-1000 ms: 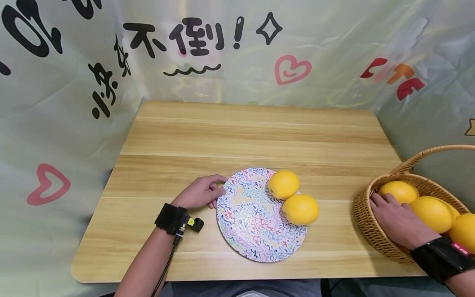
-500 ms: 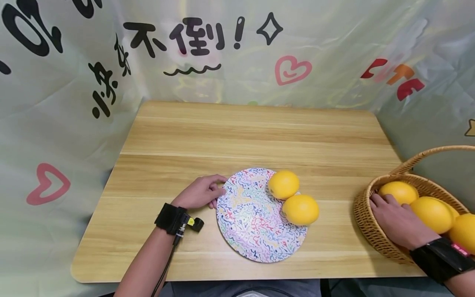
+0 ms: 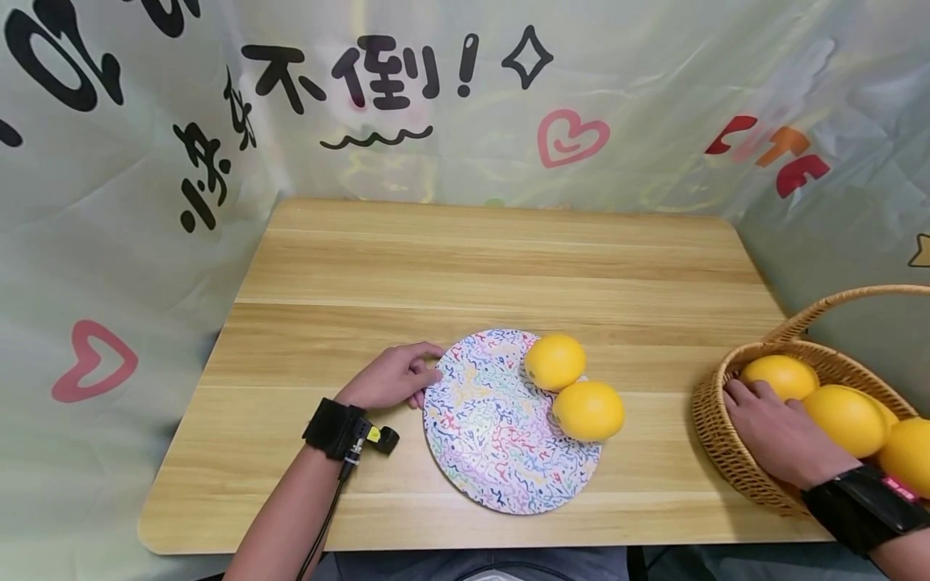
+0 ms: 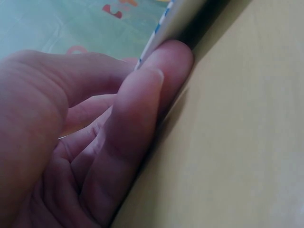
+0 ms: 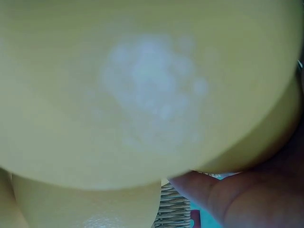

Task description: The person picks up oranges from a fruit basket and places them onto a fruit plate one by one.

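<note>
My left hand (image 3: pixel 395 375) pinches the left rim of a round plate (image 3: pixel 501 452) covered in colourful squiggles. In the left wrist view, fingertips (image 4: pixel 173 61) reach under the plate's edge. Two yellow lemons (image 3: pixel 555 361) sit side by side at the plate's right side. My right hand (image 3: pixel 785 428) is inside a wicker basket (image 3: pixel 715 411), with its fingers bent down among the lemons (image 3: pixel 846 418). In the right wrist view, one lemon (image 5: pixel 118 104) fills most of the picture, and the thumb curves against another lemon (image 5: pixel 266 137); the other fingertips are hidden.
The basket stands at the right end of the wooden table (image 3: pixel 465 266), its handle (image 3: pixel 857 294) arching above the fruit. A printed sheet (image 3: pixel 639 97) hangs behind and beside the table. A cable (image 3: pixel 330 508) runs along the left forearm.
</note>
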Demonstrator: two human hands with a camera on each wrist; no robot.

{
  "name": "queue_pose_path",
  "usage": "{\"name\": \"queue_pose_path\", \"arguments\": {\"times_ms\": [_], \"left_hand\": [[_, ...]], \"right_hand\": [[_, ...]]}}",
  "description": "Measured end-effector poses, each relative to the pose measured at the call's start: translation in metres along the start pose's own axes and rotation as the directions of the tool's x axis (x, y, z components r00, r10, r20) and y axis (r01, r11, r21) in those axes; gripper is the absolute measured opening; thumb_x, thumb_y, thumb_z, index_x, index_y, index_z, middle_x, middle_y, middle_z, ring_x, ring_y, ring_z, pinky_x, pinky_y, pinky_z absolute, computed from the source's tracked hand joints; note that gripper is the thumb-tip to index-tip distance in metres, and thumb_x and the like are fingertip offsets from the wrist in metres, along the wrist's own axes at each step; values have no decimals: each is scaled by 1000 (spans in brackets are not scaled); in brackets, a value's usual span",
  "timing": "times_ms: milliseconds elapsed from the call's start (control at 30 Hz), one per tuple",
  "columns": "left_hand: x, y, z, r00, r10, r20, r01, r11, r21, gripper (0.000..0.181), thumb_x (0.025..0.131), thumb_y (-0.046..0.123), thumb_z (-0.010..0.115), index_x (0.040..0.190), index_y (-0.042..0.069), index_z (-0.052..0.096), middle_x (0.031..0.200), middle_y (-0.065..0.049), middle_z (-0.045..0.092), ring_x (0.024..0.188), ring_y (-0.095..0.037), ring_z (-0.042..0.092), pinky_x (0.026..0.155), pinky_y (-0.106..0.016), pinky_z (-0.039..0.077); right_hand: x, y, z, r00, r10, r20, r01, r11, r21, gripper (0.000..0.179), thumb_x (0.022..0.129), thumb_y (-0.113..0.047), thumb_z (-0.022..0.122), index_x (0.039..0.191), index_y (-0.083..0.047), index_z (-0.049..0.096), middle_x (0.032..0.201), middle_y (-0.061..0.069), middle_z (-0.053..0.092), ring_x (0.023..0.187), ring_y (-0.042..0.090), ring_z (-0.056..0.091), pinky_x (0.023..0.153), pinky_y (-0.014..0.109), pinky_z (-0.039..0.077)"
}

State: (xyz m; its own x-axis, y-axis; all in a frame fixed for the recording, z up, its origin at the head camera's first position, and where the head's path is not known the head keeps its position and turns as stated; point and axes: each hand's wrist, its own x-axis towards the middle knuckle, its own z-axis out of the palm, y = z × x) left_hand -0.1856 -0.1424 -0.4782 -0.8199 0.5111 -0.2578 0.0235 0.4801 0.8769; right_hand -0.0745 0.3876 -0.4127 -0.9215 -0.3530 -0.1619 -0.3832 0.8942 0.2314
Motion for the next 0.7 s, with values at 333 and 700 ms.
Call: {"name": "queue_pose_path", "arguments": {"times_ms": [333,700], "left_hand": [[0,1,0,1000,-2,0,2,1000,1,47,103,27,65,147,16,55,83,-4,70,62,-18,67,63,-34,60],[0,0,0,1000,-9,-5,9,1000,11,47,103,28,65,147,17,55,82,-3,70,63,-17,68,64,-33,61]], "right_hand": [[-1,-1,-1,1000,-9,-19,9,1000,7,34,95,-2,57,129,4,59,130,25,57,111,47,53,63,60,51],[0,1,1,1000,-8,-12,8,1000,-1,34,95,-2,58,129,5,60,131,27,57,111,48,53,64,60,52]]}}
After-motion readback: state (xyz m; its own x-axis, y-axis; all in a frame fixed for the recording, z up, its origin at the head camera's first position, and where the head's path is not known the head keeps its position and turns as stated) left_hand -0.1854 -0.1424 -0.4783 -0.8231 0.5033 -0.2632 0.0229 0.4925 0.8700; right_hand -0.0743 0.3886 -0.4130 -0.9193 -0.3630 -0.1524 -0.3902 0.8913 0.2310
